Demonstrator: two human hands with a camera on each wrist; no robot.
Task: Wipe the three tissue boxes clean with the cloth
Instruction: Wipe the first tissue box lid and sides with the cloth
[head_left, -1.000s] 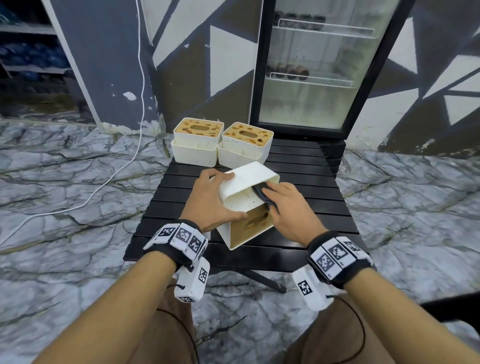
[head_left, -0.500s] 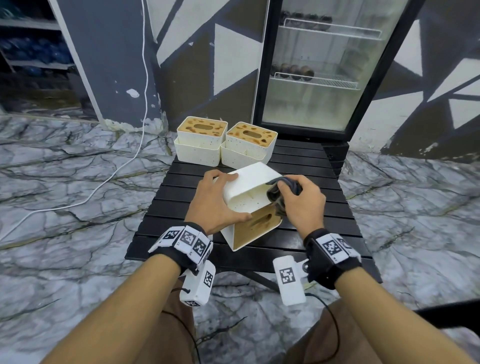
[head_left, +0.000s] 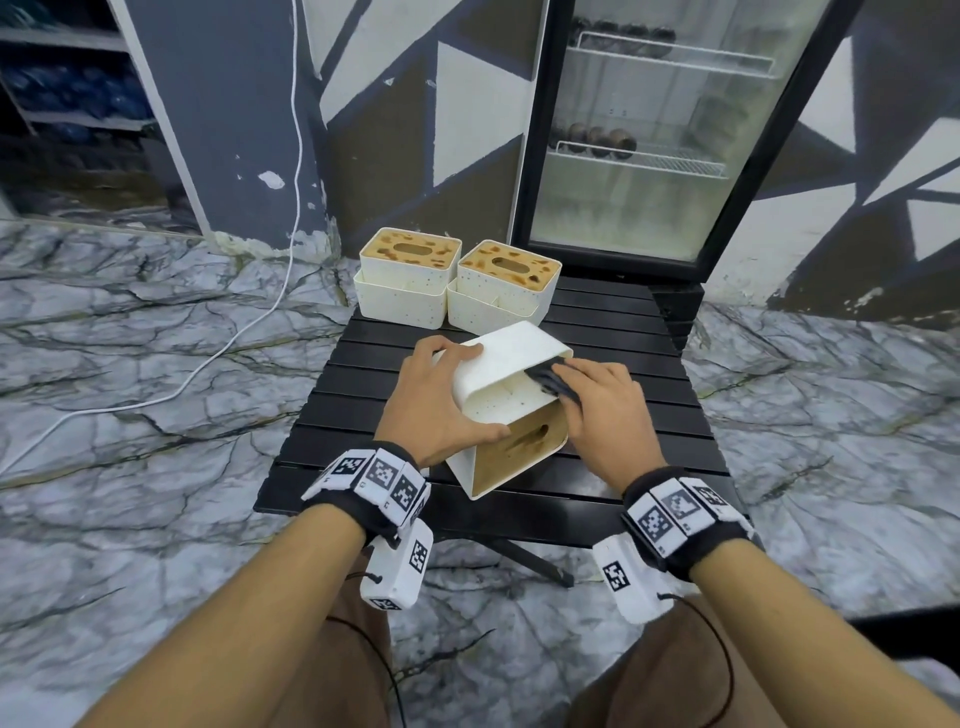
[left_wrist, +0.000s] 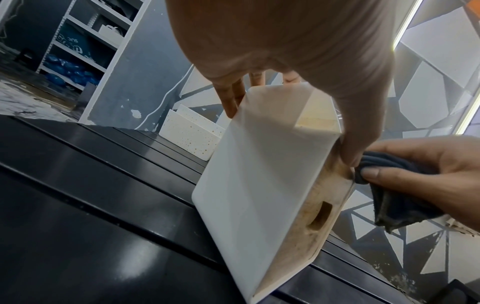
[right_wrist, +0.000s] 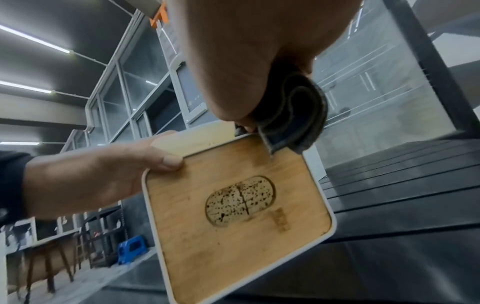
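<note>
While left hand (head_left: 435, 395) grips tilted tissue box (head_left: 506, 374), fingers curled over far edge, thumb on near side, right hand (head_left: 605, 410) pinches folded dark cloth (head_left: 551, 382) against box's right upper side. Box rests on one lower edge near tabletop (head_left: 613, 332) centre, wooden slotted lid (right_wrist: 233, 205) facing person, stained. Two other tissue boxes (head_left: 408, 278) (head_left: 504, 291) upright side by side at tabletop's far left edge, lids spotted brown. No readable brand on boxes; wristbands (head_left: 376, 480) carry square black-white coded markers.
</note>
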